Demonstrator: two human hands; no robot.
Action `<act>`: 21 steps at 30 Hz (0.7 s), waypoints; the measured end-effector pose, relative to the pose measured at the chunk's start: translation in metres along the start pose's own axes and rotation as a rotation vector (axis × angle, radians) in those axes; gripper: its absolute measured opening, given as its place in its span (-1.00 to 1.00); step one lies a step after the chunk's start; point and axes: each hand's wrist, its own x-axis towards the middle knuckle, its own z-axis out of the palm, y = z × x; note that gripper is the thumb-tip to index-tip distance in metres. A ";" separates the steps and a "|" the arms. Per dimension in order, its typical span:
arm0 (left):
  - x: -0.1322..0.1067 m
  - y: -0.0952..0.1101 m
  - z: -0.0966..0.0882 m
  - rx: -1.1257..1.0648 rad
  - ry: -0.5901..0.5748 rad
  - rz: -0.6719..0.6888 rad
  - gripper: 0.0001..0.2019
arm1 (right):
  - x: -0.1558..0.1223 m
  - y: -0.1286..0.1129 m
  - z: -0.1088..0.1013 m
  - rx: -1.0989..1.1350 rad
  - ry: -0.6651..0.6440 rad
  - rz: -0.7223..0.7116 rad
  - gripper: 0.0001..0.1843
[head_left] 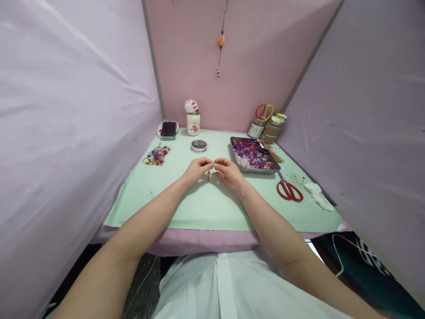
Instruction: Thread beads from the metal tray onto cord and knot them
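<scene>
My left hand (pixel 198 170) and my right hand (pixel 230 172) meet fingertip to fingertip above the middle of the table. Each is closed in a pinch on a small beaded cord (pixel 209 174), which dangles below the left fingers and shows a red bead. The bit between the fingertips is too small to make out. Right of my hands stands a metal tray (pixel 259 170) full of purple, clear, red and dark beads (pixel 252 153). To the left lies a pile of finished-looking beaded strings (pixel 157 155). A round tin (pixel 198 145) of dark small pieces sits just beyond my hands.
Red-handled scissors (pixel 289 190) lie right of the tray, near a crumpled white tissue (pixel 319 196). Behind are two jars, one (pixel 256 128) holding scissors, a white bottle (pixel 193 122) and a dark phone-like object (pixel 169 129). A beaded pendant (pixel 221 41) hangs on the pink back wall.
</scene>
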 end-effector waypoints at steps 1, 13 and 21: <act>0.000 0.000 0.000 0.001 0.000 -0.002 -0.80 | 0.000 0.000 0.000 -0.007 0.007 -0.004 -0.66; 0.002 -0.007 0.003 -0.182 0.002 -0.117 -0.77 | 0.003 0.006 0.003 -0.101 0.144 -0.145 -0.69; 0.004 -0.015 0.009 -0.263 0.018 -0.109 -0.76 | -0.002 0.003 0.009 -0.084 0.134 -0.102 -0.68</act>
